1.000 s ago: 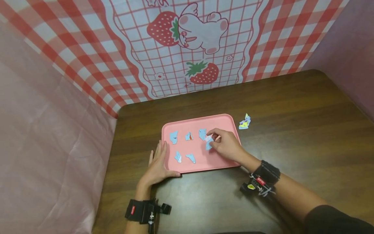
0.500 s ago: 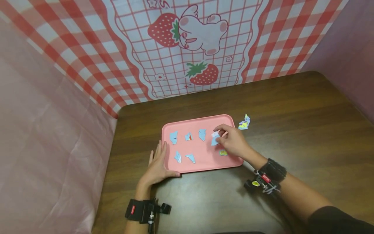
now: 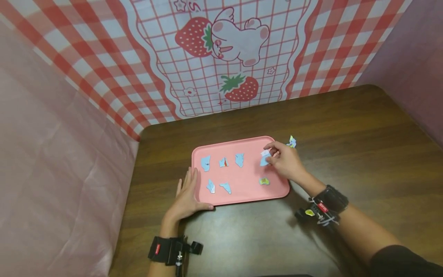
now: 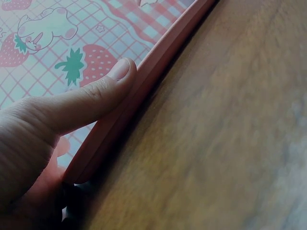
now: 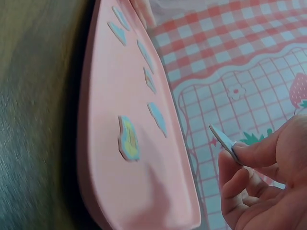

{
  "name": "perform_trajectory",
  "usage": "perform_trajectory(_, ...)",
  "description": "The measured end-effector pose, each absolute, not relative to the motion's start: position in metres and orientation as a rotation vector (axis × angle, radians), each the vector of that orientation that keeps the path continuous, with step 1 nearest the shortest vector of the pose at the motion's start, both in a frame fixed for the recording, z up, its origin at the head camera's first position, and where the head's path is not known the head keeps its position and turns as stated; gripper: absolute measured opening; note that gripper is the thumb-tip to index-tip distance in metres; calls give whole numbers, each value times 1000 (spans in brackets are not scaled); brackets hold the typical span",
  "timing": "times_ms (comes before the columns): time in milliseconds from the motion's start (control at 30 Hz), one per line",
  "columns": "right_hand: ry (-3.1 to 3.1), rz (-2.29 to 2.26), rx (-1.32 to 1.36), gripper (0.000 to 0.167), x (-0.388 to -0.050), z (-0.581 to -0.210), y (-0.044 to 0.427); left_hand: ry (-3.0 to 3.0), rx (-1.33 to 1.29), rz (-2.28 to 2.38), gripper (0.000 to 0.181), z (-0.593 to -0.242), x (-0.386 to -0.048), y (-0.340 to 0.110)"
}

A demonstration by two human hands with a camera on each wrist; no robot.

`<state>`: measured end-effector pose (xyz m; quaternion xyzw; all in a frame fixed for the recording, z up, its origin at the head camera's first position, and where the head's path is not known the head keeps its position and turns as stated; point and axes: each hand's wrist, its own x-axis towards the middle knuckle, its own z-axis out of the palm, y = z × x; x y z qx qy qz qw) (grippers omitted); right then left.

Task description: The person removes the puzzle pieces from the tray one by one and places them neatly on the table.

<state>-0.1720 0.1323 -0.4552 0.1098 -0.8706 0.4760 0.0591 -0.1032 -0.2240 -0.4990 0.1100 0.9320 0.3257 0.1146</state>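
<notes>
My right hand [image 3: 285,161] pinches a light-blue and white puzzle piece [image 3: 265,158] between thumb and fingers, above the right side of the pink tray [image 3: 242,197]. In the right wrist view that puzzle piece [image 5: 223,140] is seen nearly edge-on, apart from the tray. My left hand [image 3: 187,198] rests on the tray's near left corner, fingers straight along the left side and thumb on the front rim. On the tray lie several flat blue pieces, one with a red patch [image 3: 224,162], and a yellow-green piece [image 3: 264,181] at the right.
Behind my right hand, small blue-and-yellow pieces [image 3: 292,141] lie on the brown wooden table [image 3: 346,146], beyond the tray's right edge. A checked strawberry cloth [image 3: 238,50] hangs at the back, with a pale pink curtain [image 3: 59,154] at the left.
My right hand has moved right and slightly away with the pinched puzzle piece, uncovering the yellow-green piece and partly covering the pieces beyond the tray. My left hand has stayed put.
</notes>
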Motion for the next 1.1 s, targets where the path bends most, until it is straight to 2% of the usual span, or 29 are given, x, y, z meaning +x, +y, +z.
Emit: perform_trajectory(1100, -2818, 1117, 101, 24, -211, -452, 227, 2735, 339, 950, 141, -499, -102, -224)
